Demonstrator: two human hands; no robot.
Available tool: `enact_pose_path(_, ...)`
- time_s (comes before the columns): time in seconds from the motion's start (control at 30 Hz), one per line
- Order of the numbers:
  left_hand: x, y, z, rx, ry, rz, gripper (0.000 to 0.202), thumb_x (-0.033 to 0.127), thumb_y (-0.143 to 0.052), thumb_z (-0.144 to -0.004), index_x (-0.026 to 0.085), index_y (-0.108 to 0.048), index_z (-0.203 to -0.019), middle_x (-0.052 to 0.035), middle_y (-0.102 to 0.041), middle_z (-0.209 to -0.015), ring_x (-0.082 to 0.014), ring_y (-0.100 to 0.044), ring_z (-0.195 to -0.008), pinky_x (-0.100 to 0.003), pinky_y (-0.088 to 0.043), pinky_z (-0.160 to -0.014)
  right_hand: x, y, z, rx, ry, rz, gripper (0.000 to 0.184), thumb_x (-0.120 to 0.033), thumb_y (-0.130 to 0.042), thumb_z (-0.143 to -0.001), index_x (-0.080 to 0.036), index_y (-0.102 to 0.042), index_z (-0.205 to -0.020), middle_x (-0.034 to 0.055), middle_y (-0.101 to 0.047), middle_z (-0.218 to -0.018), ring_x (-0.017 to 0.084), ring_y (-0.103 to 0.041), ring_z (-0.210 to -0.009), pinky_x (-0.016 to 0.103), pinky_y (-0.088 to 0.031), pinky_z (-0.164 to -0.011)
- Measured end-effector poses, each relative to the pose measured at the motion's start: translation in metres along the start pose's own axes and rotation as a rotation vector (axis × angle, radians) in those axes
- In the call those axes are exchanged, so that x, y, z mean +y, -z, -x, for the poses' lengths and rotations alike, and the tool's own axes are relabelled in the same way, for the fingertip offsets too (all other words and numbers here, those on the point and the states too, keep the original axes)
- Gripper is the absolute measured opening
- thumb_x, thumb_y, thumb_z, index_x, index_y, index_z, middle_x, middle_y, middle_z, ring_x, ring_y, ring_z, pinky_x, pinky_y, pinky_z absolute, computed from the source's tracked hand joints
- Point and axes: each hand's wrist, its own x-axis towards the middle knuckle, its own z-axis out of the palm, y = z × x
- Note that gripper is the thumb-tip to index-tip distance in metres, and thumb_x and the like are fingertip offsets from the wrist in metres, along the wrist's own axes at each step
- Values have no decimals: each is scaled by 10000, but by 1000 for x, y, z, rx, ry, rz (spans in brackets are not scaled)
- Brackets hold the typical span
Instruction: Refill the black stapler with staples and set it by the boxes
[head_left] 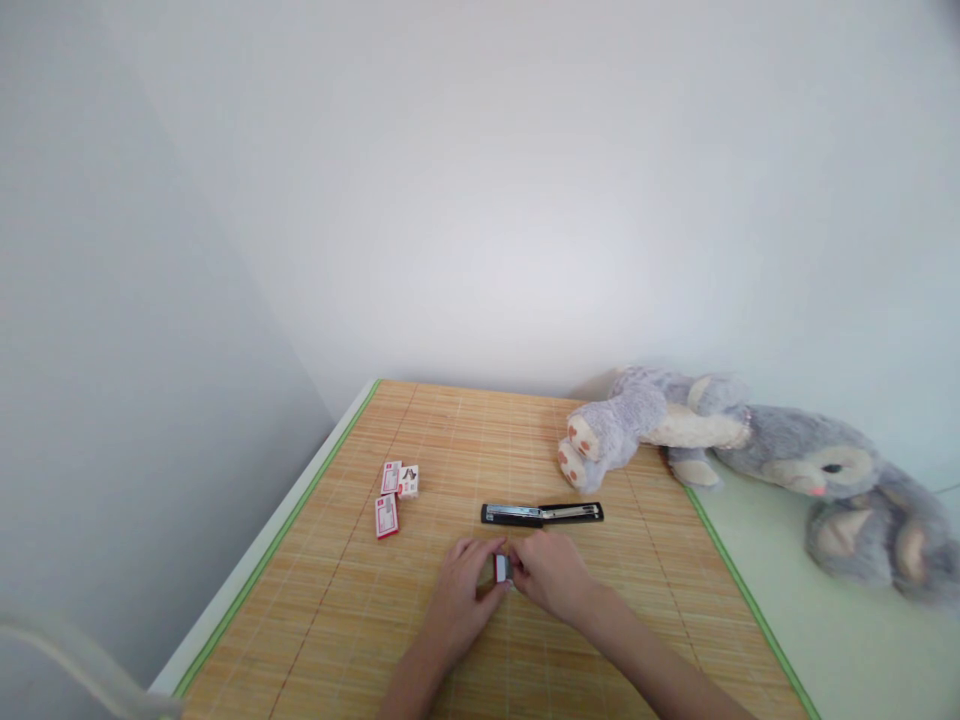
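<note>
My left hand (463, 590) and my right hand (551, 575) meet over the bamboo mat (337, 620), fingers pinched together on a small grey-white box (502, 568) held between them. Just beyond the hands lies a black stapler (541, 514), swung fully open into a flat strip. To the left on the mat sit three small red-and-white staple boxes (395, 493), two close together and one nearer to me.
A grey plush rabbit (750, 440) lies on its side at the right, its feet over the mat's far right corner. The mat has a green border (739, 580) and covers a white table set in a corner of pale walls.
</note>
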Motion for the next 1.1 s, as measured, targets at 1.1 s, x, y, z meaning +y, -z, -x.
enact_pose_path(1.1, -4, 0, -3, -109, 18, -5, 513, 359, -678, -912, 310, -597, -1416, -57, -737, -1142, -260, -636, -1097, -466, -459, -1052, 47, 7, 37, 107, 2, -334, 375, -339, -789, -822, -290, -721, -1188, 9, -664, -1026, 181, -636, -878, 255, -433, -771)
